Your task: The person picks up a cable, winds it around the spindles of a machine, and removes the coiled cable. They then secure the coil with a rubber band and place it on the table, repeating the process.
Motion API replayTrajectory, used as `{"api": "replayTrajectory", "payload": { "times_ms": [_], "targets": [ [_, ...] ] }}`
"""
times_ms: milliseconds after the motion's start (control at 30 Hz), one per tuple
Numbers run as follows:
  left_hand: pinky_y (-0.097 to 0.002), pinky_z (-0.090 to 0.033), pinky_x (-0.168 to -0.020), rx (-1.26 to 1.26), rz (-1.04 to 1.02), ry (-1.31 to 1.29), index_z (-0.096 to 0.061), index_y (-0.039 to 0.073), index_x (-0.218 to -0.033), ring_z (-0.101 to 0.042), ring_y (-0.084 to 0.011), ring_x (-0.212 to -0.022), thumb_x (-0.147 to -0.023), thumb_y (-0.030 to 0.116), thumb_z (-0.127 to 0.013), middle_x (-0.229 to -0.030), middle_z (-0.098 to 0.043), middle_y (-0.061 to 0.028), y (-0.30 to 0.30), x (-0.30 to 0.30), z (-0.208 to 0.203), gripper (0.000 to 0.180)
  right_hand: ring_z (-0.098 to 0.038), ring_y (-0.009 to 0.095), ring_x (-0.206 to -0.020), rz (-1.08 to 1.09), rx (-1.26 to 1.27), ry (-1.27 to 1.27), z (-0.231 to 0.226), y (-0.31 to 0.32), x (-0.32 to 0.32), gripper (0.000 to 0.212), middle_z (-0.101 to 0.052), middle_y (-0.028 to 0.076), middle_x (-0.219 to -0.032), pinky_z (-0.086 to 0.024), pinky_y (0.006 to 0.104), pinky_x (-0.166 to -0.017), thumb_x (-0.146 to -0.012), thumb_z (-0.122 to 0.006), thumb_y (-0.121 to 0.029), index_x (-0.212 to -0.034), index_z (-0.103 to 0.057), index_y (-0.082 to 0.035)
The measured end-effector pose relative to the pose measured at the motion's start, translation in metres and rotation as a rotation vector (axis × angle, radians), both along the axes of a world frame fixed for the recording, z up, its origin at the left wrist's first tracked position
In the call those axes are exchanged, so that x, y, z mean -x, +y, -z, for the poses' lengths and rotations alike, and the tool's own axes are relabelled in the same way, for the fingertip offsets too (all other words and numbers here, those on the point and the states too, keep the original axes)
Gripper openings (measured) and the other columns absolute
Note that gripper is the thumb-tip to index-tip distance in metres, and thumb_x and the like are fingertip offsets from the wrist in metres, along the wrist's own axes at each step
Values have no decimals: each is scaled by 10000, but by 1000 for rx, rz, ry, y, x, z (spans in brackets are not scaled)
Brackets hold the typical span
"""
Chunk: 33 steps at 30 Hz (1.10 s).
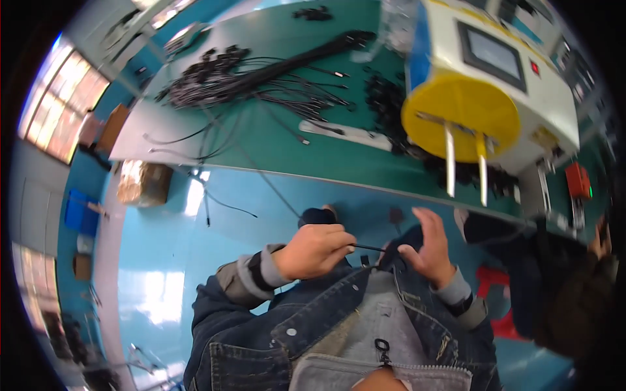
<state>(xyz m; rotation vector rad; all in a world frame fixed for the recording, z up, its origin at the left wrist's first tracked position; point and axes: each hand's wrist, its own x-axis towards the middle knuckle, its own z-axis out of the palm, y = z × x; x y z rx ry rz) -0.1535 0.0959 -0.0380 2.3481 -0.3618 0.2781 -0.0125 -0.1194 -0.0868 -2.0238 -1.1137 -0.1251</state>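
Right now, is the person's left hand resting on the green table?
No. The left hand is held close to the denim jacket, pinching a thin black cable, well below the green table.

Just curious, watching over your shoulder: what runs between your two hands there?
In the head view, a thin black cable spans the gap: the left hand pinches one end and it reaches the right hand.

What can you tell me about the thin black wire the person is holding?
The thin black wire is slim, dark and looks plastic-coated. It runs almost level between both hands, just above the denim jacket. The left hand pinches one end in a closed grip; the right hand meets the other end with fingers spread. Its tips are hidden.
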Motion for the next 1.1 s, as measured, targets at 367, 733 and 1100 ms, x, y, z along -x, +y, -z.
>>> {"api": "replayTrajectory", "payload": {
  "times_ms": [367,733,1100],
  "targets": [
    [-335,-456,-618,-28,1,148,-581,3,-1026,-566,-295,-685,-812,86,-569,-750,-560,-129,-34,-35,28,230,-583,226,-745,-337,167,843,-2,-64,17,267,-602,108,-861,-450,278,-633,-811,-544,-135,-1047,-549,-10],
    [-289,-409,-541,135,10,-111,-616,37,-1000,-499,-221,-547,-782,26,-595,-631,-500,-103,-75,-89,-63,219,-564,230,-670,278,-111,-706,-65,-87,-24,309,-577,65,-802,-461,310,-567,-629,-666,-29,-923,-570,-16],
    [-183,-387,-547,469,-223,-162,-625,-38,-922,-473,-42,-605,-819,47,-597,-693,-586,3,-49,-166,-43,136,-576,274,-576,385,-469,-435,-45,-26,-93,115,-578,129,-726,-460,318,-499,-784,-629,-74,-846,-549,-19]
  ]
}}
